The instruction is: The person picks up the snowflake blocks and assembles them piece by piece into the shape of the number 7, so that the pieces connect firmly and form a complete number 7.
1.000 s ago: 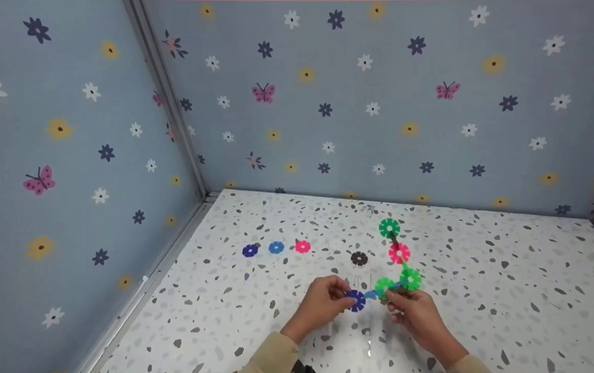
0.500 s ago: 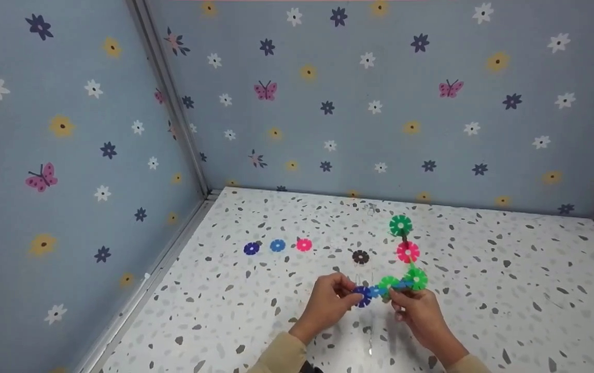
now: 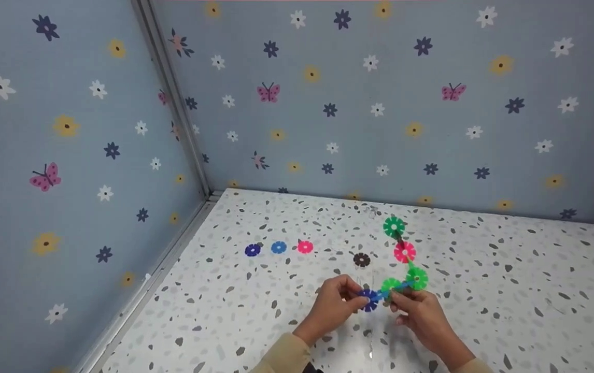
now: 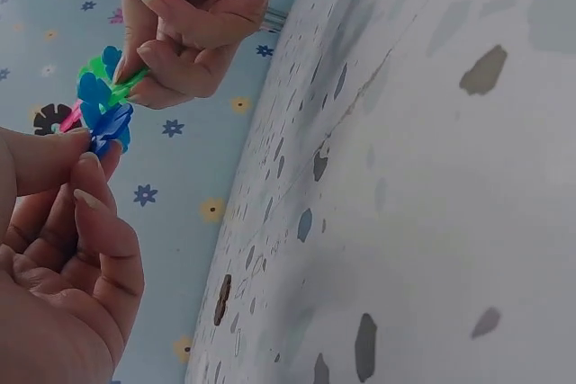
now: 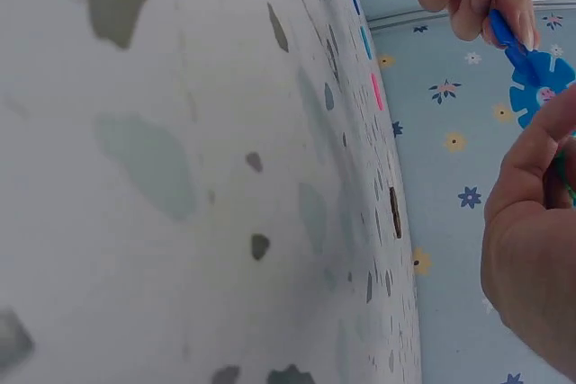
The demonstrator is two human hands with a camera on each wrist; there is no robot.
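Note:
A chain of slotted plastic interlocking discs hangs between my hands above the table. My left hand (image 3: pixel 330 308) pinches the dark blue disc (image 3: pixel 368 301) at its near end between thumb and fingers. With thumb and fingertips, my right hand (image 3: pixel 424 316) holds the chain at a green disc (image 3: pixel 389 285). Between these two sits a light blue disc (image 5: pixel 522 96), seen broad in the right wrist view. Beyond my right fingers the chain runs through another bright green disc (image 3: pixel 418 273) and a pink disc (image 3: pixel 405 246) to a dark green disc (image 3: pixel 394 221) at the far end.
Loose discs lie flat on the speckled white table (image 3: pixel 509 290): a dark blue one (image 3: pixel 249 250), a blue one (image 3: pixel 278 243) and a pink one (image 3: pixel 305 243) in a row at left, and a dark brown one (image 3: pixel 362 256) nearer my hands. Flower-patterned walls (image 3: pixel 297 119) stand behind and left.
The dark blue disc in my left hand has come slightly closer to the green disc in my right. The chain's far end swung right, then partly back. The loose discs stay put.

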